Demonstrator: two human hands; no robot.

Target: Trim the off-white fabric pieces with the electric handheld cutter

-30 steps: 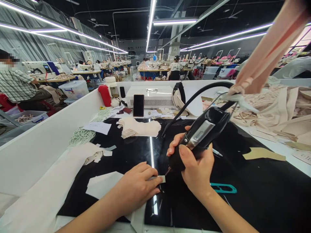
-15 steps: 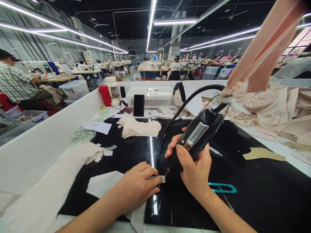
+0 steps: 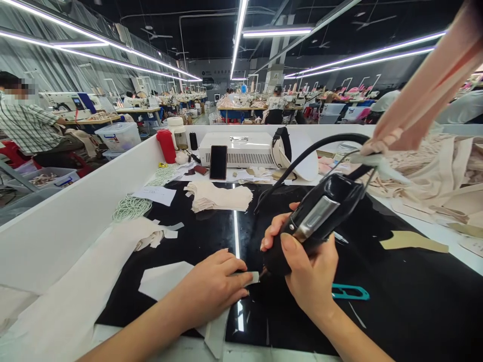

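Note:
My right hand [image 3: 311,266] is wrapped around a black corded hand tool [image 3: 320,206] with a silver lever on its upper side. The tool is tilted, its narrow tip pointing down and left. Under the fingers of my left hand [image 3: 215,281] a small pale strip [image 3: 255,277] is held against the black work surface [image 3: 211,241]. The strip's free end sticks out to the right, close to the tool tip; whether they touch I cannot tell. Beneath my left wrist lie white paper pieces [image 3: 166,279]. Teal thread snips [image 3: 350,292] rest just right of my right hand.
A pink fabric tie [image 3: 418,105] hangs from above to the tool. Stacked cream fabric pieces [image 3: 221,196], a phone [image 3: 218,162] and a white metal box [image 3: 237,147] stand farther back. Green cord [image 3: 130,207] and long cream fabric [image 3: 75,286] lie left; a fabric heap [image 3: 445,176] lies right.
My right hand and the black tool have shifted slightly to the right, opening a little more distance from my left hand. The view has moved slightly; my left hand stays on the strip.

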